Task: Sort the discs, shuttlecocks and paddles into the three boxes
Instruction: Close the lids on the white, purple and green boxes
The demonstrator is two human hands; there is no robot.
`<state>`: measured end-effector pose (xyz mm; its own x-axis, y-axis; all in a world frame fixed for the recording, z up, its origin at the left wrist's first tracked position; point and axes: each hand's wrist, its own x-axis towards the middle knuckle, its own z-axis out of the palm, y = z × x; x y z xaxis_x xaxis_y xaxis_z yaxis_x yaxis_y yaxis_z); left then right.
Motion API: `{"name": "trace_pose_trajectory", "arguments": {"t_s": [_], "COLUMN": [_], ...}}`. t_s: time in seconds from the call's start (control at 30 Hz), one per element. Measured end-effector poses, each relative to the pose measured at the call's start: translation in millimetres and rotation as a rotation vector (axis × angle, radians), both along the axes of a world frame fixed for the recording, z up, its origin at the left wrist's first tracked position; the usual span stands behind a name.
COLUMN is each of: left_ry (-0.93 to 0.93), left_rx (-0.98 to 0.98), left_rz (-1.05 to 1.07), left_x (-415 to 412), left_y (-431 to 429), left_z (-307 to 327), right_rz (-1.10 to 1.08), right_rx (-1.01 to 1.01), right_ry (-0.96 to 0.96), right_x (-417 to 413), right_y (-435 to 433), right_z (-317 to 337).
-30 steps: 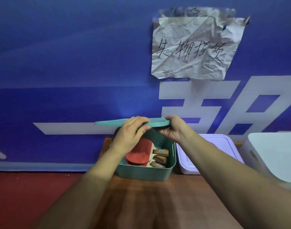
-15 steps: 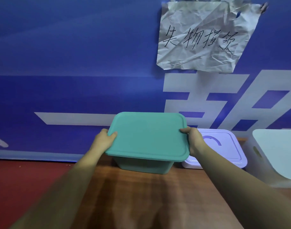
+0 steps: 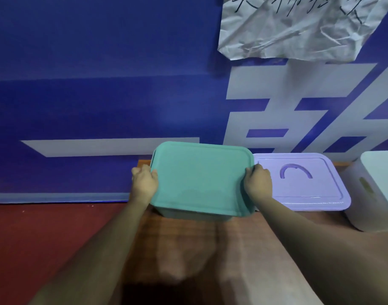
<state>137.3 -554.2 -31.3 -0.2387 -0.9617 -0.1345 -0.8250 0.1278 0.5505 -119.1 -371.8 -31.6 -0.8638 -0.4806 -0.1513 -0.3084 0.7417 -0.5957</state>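
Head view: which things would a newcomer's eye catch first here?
First, the teal rectangular plastic lid at centre, on its teal box, gripped at both sides by the left hand and right hand. Then the crumpled white paper sheet with handwriting, top right on the blue wall, and the lilac plastic box beside the teal one.

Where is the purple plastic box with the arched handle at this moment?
The purple plastic box stands right of centre in the head view, on the wooden table, between the green plastic box and the white box.
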Motion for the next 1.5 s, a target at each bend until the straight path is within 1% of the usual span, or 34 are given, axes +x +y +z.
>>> {"name": "trace_pose_trajectory", "arguments": {"t_s": [0.13, 0.27, 0.33, 0.53, 0.7, 0.77, 0.83, 0.93, 1.07, 1.2, 1.33, 1.5], "left_ry": [0.014, 0.015, 0.023, 0.151, 0.136, 0.153, 0.203, 0.248, 0.23, 0.214, 0.211, 0.095], "left_rx": [-0.036, -0.081, -0.065, 0.067, 0.142, 0.184, 0.185, 0.143, 0.109, 0.137, 0.18, 0.182], "left_rz": [-0.04, -0.006, -0.002, 0.026, 0.019, 0.031, 0.064, 0.109, 0.112, 0.088, 0.076, 0.01], "left_x": [-1, 0, 5, 10, 10, 10, 9, 8, 10, 12, 24, 26], "left_y": [-9, -8, -6, -14, -20, -23, -23, -19, -17, -16, -5, -24], "left_z": [1, -3, -8, -15, -18, -19, -23, -32, -39, -36, -30, -14], "right_rz": [-0.001, -0.008, -0.026, -0.02, -0.011, -0.029, -0.051, -0.06, -0.054, -0.026, 0.035, 0.099], "right_rx": [0.022, 0.038, 0.054, 0.046, -0.02, -0.033, -0.02, 0.004, -0.004, -0.01, 0.026, 0.084], "right_ry": [0.002, 0.038, 0.053, 0.059, 0.07, 0.035, -0.004, -0.006, -0.019, -0.028, 0.028, 0.043], "right_x": [-3, 4, 9, 9, 7, 5, 1, -3, -4, -7, -3, -10], "right_y": [-9, -16, -17, -17, -21, -21, -22, -29, -34, -33, -25, -28], "right_z": [-6, -10, -11, -11, -13, -15, -15, -16, -18, -16, -19, -15]}}
